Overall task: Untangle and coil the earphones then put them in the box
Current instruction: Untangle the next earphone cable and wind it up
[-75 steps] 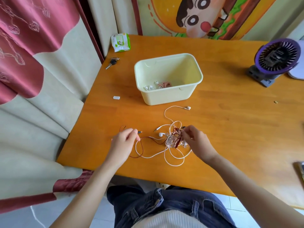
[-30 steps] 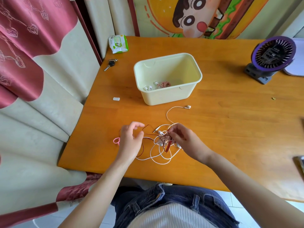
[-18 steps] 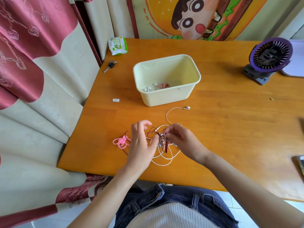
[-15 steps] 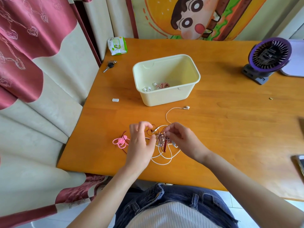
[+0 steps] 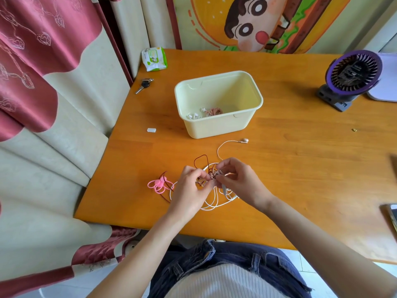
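A knot of white and dark red earphone cables (image 5: 211,195) lies on the orange table near its front edge. My left hand (image 5: 189,192) and my right hand (image 5: 238,181) meet over the knot, each pinching cable at its middle. One white earbud (image 5: 244,140) trails away toward the box. A dark red loop (image 5: 200,161) sticks up behind my hands. The pale yellow box (image 5: 217,125) stands behind them, open, with white earbuds (image 5: 193,115) and a coiled pinkish cable (image 5: 213,111) inside.
A pink cable clip (image 5: 156,186) lies left of my left hand. A small white piece (image 5: 151,130), keys (image 5: 144,83) and a wipes pack (image 5: 154,58) sit along the left edge. A purple fan (image 5: 349,77) stands far right. A phone (image 5: 393,214) lies at the right edge.
My left hand moved right from the loose cable end to the knot, meeting my right hand. The pink clip came into view on the left. The bundle is drawn tighter.
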`<action>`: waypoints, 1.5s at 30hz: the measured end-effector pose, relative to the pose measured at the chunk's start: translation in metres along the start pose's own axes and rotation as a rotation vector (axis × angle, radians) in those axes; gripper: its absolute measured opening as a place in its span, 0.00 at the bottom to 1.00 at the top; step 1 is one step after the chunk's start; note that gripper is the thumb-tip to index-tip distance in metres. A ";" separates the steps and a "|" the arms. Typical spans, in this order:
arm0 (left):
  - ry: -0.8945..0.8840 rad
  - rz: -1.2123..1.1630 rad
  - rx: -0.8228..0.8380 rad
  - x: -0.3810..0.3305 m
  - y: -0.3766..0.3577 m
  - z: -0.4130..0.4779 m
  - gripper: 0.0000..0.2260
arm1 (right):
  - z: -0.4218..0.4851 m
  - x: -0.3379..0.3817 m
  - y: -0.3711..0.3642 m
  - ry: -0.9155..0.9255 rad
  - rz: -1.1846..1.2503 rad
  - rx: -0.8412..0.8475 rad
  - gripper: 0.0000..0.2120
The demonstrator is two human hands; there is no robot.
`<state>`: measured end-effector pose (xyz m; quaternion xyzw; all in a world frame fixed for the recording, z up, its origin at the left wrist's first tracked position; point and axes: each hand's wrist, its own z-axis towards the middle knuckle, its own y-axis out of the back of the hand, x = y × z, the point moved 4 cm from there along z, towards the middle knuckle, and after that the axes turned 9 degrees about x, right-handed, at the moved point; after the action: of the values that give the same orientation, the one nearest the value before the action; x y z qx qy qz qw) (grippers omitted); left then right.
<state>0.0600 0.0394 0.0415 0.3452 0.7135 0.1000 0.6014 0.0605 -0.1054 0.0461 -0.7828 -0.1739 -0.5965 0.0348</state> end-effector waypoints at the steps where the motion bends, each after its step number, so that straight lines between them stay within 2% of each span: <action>1: -0.008 0.004 0.014 0.001 0.000 0.000 0.04 | 0.000 -0.001 0.001 -0.007 -0.002 -0.013 0.07; 9: -0.050 0.002 0.080 0.010 0.008 -0.004 0.02 | -0.002 -0.007 0.009 -0.008 -0.123 -0.114 0.06; 17: -0.052 0.202 0.056 0.017 0.012 -0.008 0.02 | 0.001 -0.018 0.007 -0.074 -0.173 -0.196 0.07; 20: -0.046 0.174 0.057 0.013 0.014 -0.006 0.02 | 0.005 -0.020 0.005 -0.065 -0.209 -0.178 0.10; 22: -0.065 0.115 0.044 0.009 0.017 -0.004 0.03 | 0.006 -0.022 0.004 -0.042 -0.271 -0.123 0.14; 26: -0.112 0.055 0.026 0.001 0.021 -0.006 0.04 | 0.000 -0.017 -0.002 0.108 -0.483 -0.065 0.11; 28: -0.147 0.034 0.011 -0.005 0.021 -0.007 0.04 | -0.005 -0.004 -0.008 0.238 -0.445 -0.028 0.11; 30: -0.183 -0.006 0.010 -0.011 0.022 -0.007 0.06 | -0.007 0.006 -0.016 0.278 -0.318 0.034 0.08; 33: -0.180 -0.083 0.024 -0.018 0.024 -0.006 0.08 | -0.004 0.009 -0.021 0.230 -0.214 0.084 0.02; 38: -0.168 -0.129 -0.107 -0.017 0.047 -0.002 0.08 | 0.003 -0.014 -0.009 0.025 -0.434 0.164 0.11; 42: -0.092 -0.183 -0.206 -0.001 0.066 0.001 0.09 | 0.004 -0.022 0.013 -0.049 -0.528 0.107 0.14; 45: -0.041 -0.108 -0.227 0.012 0.068 0.000 0.09 | 0.002 -0.007 0.023 0.055 -0.469 -0.052 0.13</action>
<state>0.0850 0.0971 0.0702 0.2378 0.7027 0.1407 0.6557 0.0681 -0.1277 0.0422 -0.7051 -0.3346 -0.6136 -0.1203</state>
